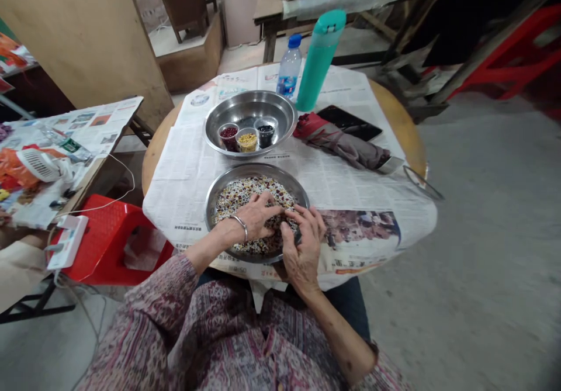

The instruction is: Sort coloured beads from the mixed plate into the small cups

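A steel basin (213, 187) near me holds a mix of white rice-like grains and beans (252, 189) in dark red, yellow and black. My left hand (258, 215), with a bracelet on its wrist, lies over the mix, its fingers apart and touching the grains. My right hand (303, 245) reaches over the basin's right side, fingers bent and thumb apart, the fingertips near those of my left. Beyond it, a larger steel basin (249, 101) holds three clear cups: dark red beans (228, 138), yellow kernels (248, 141) and black beans (265, 136).
Newspaper (175, 169) covers the round table. At its back stand a water bottle (289, 66) and a teal flask (321, 61). A folded umbrella (342, 142) and a black tablet-like device (349, 123) lie at right. A red stool (109, 239) carries a power strip (68, 242).
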A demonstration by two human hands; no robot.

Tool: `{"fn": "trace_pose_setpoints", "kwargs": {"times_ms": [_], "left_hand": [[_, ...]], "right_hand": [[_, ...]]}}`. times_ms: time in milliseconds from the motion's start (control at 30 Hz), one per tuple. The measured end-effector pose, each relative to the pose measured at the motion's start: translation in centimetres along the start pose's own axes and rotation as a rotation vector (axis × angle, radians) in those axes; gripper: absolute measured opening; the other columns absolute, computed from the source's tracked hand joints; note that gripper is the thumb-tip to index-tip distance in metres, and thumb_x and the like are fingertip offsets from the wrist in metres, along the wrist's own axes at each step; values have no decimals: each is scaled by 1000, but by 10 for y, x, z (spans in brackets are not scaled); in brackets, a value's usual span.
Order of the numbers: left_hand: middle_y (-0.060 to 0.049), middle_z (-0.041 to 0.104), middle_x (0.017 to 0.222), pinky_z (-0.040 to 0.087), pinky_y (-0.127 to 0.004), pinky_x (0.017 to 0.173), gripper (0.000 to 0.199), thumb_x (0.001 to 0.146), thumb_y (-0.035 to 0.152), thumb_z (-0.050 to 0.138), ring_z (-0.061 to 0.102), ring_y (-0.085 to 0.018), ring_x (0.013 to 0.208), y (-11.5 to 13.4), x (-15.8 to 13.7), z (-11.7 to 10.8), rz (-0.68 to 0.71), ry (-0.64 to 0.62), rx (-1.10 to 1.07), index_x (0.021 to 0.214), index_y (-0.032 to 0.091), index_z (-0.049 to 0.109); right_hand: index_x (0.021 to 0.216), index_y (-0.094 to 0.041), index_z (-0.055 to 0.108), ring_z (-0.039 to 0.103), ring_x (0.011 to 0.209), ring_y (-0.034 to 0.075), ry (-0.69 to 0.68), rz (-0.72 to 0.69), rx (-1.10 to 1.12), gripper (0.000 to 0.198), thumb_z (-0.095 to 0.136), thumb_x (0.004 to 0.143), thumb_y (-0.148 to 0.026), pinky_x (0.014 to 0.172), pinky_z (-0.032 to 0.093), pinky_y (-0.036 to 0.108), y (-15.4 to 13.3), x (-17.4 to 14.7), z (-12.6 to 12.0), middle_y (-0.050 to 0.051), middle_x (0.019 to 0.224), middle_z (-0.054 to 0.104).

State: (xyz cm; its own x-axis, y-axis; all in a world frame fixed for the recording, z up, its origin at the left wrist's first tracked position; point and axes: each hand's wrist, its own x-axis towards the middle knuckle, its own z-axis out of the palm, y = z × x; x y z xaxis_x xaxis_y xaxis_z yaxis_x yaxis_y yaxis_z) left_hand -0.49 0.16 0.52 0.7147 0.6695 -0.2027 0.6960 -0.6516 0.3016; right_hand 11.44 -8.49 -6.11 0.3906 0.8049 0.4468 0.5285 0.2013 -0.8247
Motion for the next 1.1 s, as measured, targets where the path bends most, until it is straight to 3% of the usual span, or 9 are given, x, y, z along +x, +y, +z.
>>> {"fn": "trace_pose_setpoints", "kwargs": {"times_ms": [67, 200, 333, 500, 600, 733, 833, 933, 1100], "left_hand": [[-11, 57, 117, 49, -36, 95, 31, 83, 17, 60, 57, -24, 106, 4, 8, 2, 28, -34, -26, 113, 17, 65], [-8, 65, 98, 51, -31, 88, 24, 80, 8, 55, 62, -21, 95, -1, 7, -1, -21, -78, -24, 97, 16, 70], [-6, 67, 95, 50, -32, 89, 20, 81, 8, 56, 63, -20, 94, -15, -20, -12, -140, -40, 15, 91, 18, 70], [-5, 66, 104, 51, -33, 84, 17, 86, 16, 54, 61, -22, 98, -13, -56, -25, -286, -123, 152, 92, 21, 69], [-3, 62, 112, 51, -32, 85, 17, 86, 25, 59, 56, -23, 107, -1, -62, -24, -200, -159, 169, 101, 24, 67], [-3, 54, 125, 53, -30, 85, 37, 88, 18, 54, 58, -16, 100, 13, -47, -8, -21, -203, 109, 123, 30, 58], [-6, 54, 120, 53, -30, 82, 28, 94, 18, 42, 55, -19, 106, 13, -25, 1, 17, -111, 145, 114, 24, 62], [-8, 55, 116, 52, -31, 85, 29, 96, 16, 39, 52, -20, 109, -1, -7, 2, -30, 36, 180, 113, 21, 62], [-9, 57, 113, 48, -34, 92, 30, 96, 14, 38, 50, -22, 108, -30, -5, -8, -303, 185, 262, 108, 19, 64]], "right_hand": [[110, -22, 62, 37, 135, 26, 2, 6, 2, 25, 48, 94, -33, 112, 31, 57, 0, 0, 0, 10, 125, 59], [109, -22, 62, 37, 135, 26, 4, 12, 11, 23, 48, 94, -32, 112, 31, 55, -1, 1, 0, 10, 124, 59], [109, -22, 61, 37, 136, 26, 7, 9, 15, 23, 48, 93, -32, 112, 31, 55, -2, 1, -1, 9, 123, 61], [109, -21, 62, 38, 135, 27, 7, 9, 7, 23, 49, 93, -32, 112, 30, 56, -1, 1, -1, 9, 122, 61], [109, -21, 62, 38, 135, 27, 9, 0, 4, 23, 49, 93, -32, 112, 30, 57, 0, 1, 0, 9, 122, 61], [109, -21, 62, 38, 135, 27, 8, -4, 0, 24, 49, 93, -32, 112, 30, 56, 1, 0, 0, 9, 123, 61], [109, -21, 62, 38, 134, 26, 10, -3, -2, 23, 49, 93, -32, 112, 30, 56, 1, 0, 0, 9, 122, 61], [108, -21, 62, 38, 134, 26, 10, -4, 0, 23, 49, 93, -32, 112, 30, 55, 0, 0, 0, 9, 122, 61], [108, -21, 63, 37, 135, 27, 11, -1, 10, 22, 49, 92, -31, 112, 30, 56, 0, 1, 0, 9, 121, 61]]}}
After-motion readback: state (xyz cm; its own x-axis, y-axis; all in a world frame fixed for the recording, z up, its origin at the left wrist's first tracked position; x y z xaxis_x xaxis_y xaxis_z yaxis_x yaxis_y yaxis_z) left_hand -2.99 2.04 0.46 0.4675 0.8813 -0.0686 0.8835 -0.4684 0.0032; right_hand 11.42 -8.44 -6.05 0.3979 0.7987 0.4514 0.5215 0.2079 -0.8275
